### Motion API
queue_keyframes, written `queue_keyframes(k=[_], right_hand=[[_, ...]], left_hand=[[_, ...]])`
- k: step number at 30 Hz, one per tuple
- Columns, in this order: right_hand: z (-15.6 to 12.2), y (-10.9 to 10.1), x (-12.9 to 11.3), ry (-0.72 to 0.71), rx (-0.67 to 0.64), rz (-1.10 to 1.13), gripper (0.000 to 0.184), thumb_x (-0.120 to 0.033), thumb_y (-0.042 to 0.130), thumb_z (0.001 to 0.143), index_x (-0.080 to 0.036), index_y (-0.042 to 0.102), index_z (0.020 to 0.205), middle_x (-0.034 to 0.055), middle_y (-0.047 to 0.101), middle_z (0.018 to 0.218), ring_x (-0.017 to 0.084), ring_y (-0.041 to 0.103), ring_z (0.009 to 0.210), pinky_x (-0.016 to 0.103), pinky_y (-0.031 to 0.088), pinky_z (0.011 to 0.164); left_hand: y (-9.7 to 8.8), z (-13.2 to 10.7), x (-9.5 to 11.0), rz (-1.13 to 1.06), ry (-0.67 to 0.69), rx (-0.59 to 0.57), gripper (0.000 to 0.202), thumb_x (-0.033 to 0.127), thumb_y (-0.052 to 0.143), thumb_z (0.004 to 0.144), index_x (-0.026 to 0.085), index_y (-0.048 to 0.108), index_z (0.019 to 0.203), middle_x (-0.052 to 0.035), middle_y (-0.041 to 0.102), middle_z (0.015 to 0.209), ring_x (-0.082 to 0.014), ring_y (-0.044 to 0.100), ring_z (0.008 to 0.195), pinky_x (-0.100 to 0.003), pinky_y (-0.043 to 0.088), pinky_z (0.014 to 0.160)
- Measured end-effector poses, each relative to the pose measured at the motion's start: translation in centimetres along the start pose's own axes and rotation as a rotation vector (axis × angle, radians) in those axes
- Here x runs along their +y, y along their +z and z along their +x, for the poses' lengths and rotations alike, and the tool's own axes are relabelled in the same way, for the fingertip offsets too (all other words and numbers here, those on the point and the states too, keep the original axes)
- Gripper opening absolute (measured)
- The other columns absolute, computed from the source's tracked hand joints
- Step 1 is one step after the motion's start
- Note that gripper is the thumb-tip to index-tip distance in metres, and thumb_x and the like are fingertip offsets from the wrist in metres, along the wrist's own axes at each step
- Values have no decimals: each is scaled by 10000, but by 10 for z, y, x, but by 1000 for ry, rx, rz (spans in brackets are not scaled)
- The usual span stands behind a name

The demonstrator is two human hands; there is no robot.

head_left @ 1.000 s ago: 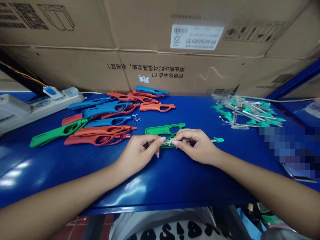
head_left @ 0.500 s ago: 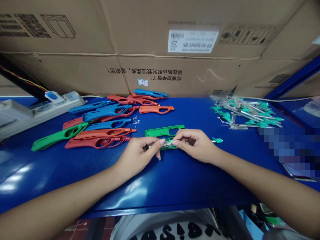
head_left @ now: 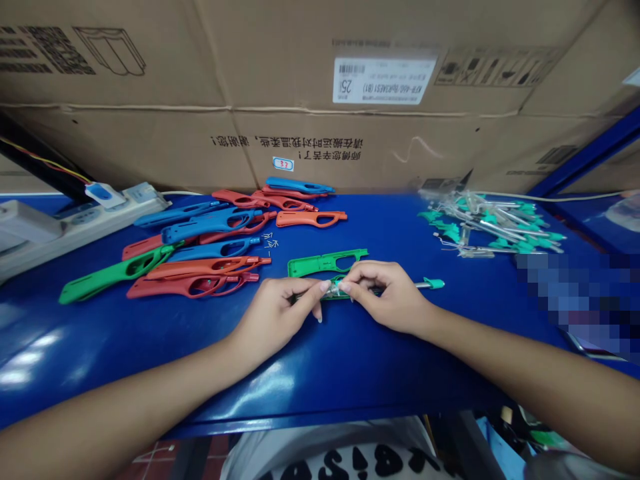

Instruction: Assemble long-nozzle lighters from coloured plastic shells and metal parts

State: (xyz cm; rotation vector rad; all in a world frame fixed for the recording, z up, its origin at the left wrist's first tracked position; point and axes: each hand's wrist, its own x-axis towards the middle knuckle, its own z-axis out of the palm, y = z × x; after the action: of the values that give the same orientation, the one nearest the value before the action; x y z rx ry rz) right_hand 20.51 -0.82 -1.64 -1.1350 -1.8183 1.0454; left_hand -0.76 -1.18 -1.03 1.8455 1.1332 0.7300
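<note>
My left hand and my right hand meet fingertip to fingertip over a green plastic handle shell lying on the blue table. Both pinch a thin clear-and-metal tube that ends in a teal tip to the right of my right hand. The tube lies along the near edge of the green shell. The fingers of both hands are pressed together on the tube.
A pile of red, blue and green handle shells lies to the left, with tiny metal pins beside it. A heap of teal-tipped tubes sits at the far right. A power strip lies far left. Cardboard boxes wall the back.
Both hands and the tube have stayed on the green shell, shifting only slightly; the view has drifted a little.
</note>
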Motion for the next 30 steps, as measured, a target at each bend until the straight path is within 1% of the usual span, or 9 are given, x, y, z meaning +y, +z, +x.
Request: queue_keyframes(k=[4,7,10,14,17,20,23,25,30], right_hand=[[2,-2,-2,22,-24,54,219,-339,634,880,-162,654,752,11,625,665,91,508,525,220,406,498],[4,-5,-3,92,-57,107,272,-409,636,882,-161,661,773,-2,621,648,72,488,441,215,386,439],[5,-6,-3,134,-69,113,321,-439,604,902,-158,668,759,3,642,657,69,508,412,220,414,442],[4,-6,-1,90,-82,112,274,-388,607,914,-161,691,786,4,665,694,65,526,422,212,414,439],[4,-5,-1,44,-65,112,232,-359,616,911,-166,708,823,11,687,743,56,505,419,212,390,419],[4,-6,-1,53,-35,121,235,-370,609,909,-168,703,834,19,689,765,57,487,407,223,376,407],[4,-7,0,84,-22,134,240,-386,617,899,-166,681,825,5,634,693,77,497,434,235,390,436],[5,-8,1,52,-27,115,210,-364,651,876,-164,678,818,-5,596,662,85,486,480,236,385,467],[4,-7,2,-43,-5,28,169,-315,660,876,-167,688,799,12,626,709,91,462,552,237,379,528]], left_hand=[[-3,2,3,-18,23,1,459,399,530,977,170,695,616,11,657,580,-116,570,575,-215,417,609],[-5,4,4,-29,29,13,444,375,545,970,173,701,606,22,649,565,-99,551,557,-197,404,592],[-6,4,4,-36,15,25,426,363,561,964,178,707,609,32,655,566,-89,542,549,-187,399,588],[-6,4,3,-37,7,21,410,360,567,960,186,720,622,36,663,572,-86,541,544,-185,393,578],[-6,4,3,-34,3,16,405,367,567,959,189,724,630,33,669,580,-91,554,555,-189,398,586],[-6,4,2,-23,-1,20,415,381,562,961,188,721,629,29,668,581,-95,556,554,-196,396,583],[-6,4,1,-17,2,33,424,384,560,963,183,712,621,25,666,581,-96,563,566,-195,402,598],[-6,5,1,-21,7,37,422,374,563,963,181,708,616,26,665,578,-94,565,572,-192,404,606],[-4,2,2,-28,22,43,432,378,563,964,174,693,606,29,650,566,-95,553,560,-197,397,597]])
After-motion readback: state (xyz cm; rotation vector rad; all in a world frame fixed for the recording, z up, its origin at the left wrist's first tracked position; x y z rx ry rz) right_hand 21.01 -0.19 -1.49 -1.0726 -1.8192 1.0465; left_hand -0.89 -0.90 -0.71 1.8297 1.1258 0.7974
